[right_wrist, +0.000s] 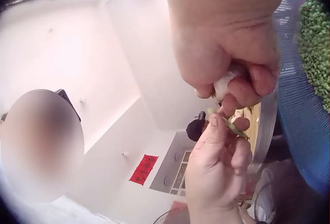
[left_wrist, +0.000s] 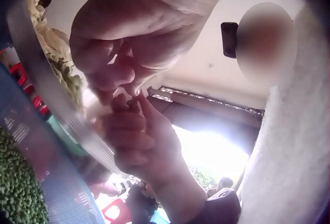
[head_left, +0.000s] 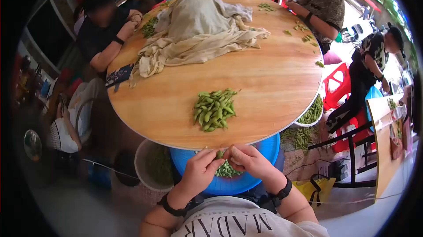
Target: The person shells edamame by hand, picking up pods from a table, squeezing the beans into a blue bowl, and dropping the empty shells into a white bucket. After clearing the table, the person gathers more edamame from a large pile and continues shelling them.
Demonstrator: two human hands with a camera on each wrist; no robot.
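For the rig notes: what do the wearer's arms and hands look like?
Bare forearms, no sleeve over them. Left hand and right hand ungloved; something whitish shows at a right-hand digit, maybe a wrap. Black strap on the left wrist and right wrist.

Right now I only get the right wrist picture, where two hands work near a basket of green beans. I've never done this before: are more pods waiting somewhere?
Observer: Yes, the head view shows a pile of green pods on the wood-coloured table, ahead of both the left hand and the right hand.

Visitor: Oh, nice! What's behind that pile?

Observer: A big cream cloth, heaped into a mound; whatever it covers is hidden.

Visitor: And is anything below the table's edge, off to the person's right?

Observer: A white tub with more green pods in it.
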